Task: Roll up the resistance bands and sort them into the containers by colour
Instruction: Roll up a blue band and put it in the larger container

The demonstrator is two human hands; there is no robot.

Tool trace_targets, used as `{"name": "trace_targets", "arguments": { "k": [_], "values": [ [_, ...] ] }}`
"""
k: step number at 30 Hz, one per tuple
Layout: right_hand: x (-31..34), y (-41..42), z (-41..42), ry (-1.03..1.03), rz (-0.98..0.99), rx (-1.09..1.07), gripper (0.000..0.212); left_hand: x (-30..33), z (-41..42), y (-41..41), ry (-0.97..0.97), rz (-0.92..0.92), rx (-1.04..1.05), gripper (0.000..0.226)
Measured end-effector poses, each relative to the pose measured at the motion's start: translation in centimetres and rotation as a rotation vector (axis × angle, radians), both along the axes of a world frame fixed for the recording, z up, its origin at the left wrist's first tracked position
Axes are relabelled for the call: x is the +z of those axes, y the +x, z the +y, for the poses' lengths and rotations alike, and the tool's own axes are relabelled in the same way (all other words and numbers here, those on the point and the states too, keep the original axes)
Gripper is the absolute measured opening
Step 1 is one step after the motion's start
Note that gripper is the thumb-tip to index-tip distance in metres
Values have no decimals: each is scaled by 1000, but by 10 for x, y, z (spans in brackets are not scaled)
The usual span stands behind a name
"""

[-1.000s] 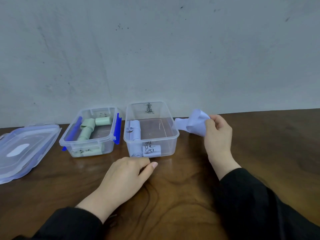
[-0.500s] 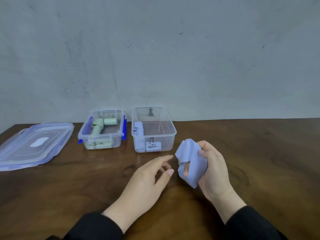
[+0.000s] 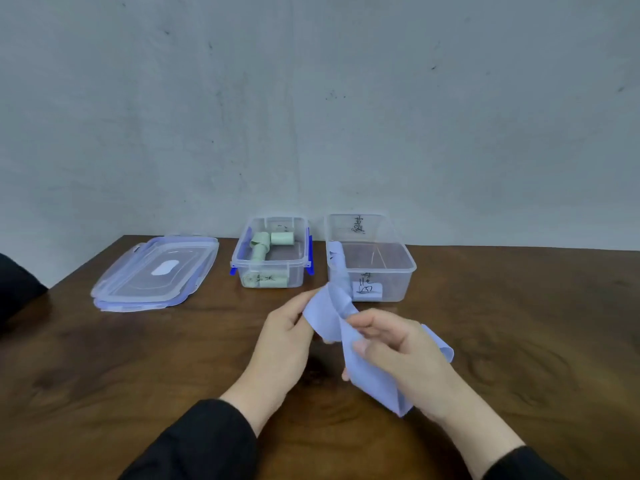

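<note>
A loose light-blue resistance band (image 3: 367, 368) hangs between both hands above the brown table. My left hand (image 3: 282, 344) pinches its upper end and my right hand (image 3: 398, 355) grips its middle, with the rest draped over that hand. Behind them stand two clear containers. The right container (image 3: 403, 271) has handwritten labels and holds rolled light-blue bands (image 3: 337, 261) along its left side. The left container (image 3: 298, 263), with blue clips, holds several rolled green bands (image 3: 261, 245).
Two stacked clear lids (image 3: 156, 271) with blue rims lie at the back left of the table (image 3: 138, 368). A grey wall rises right behind the containers. A dark sleeve or object (image 3: 14, 289) shows at the far left edge.
The band was pulled from beside the right container toward me in my right hand. My left hand left the table and now pinches the band's end; the band has opened out.
</note>
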State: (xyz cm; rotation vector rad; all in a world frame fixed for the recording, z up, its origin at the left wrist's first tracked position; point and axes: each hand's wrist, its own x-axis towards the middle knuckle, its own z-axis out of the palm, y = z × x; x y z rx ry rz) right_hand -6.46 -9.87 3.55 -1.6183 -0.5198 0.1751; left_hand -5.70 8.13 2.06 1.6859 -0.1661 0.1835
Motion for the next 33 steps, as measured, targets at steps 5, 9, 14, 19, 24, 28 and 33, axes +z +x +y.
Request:
{"name": "trace_targets", "arguments": {
  "k": [5, 9, 14, 19, 24, 28, 33],
  "values": [
    [-11, 8, 10, -254, -184, -219, 18, 3, 14, 7, -514, 183, -63, 25],
    [-18, 23, 13, -338, -265, -423, 16, 2, 14, 12, -646, 223, -105, 26],
    [-17, 28, 24, -352, -303, -362, 11, -3, 14, 17, -579, 295, -164, 29],
    [-14, 28, 20, -215, -148, -375, 21, -3, 16, 20, -553, 240, 73, 22],
    [-8, 27, 21, -124, -91, -344, 18, 6, 11, 12, -625, 300, -92, 17],
    [-10, 26, 21, -256, -73, -242, 15, 3, 13, 16, -803, 438, -129, 31],
    [-8, 26, 17, -197, -78, -275, 9, 1, 16, 20, -849, 511, -74, 22]
  ]
}}
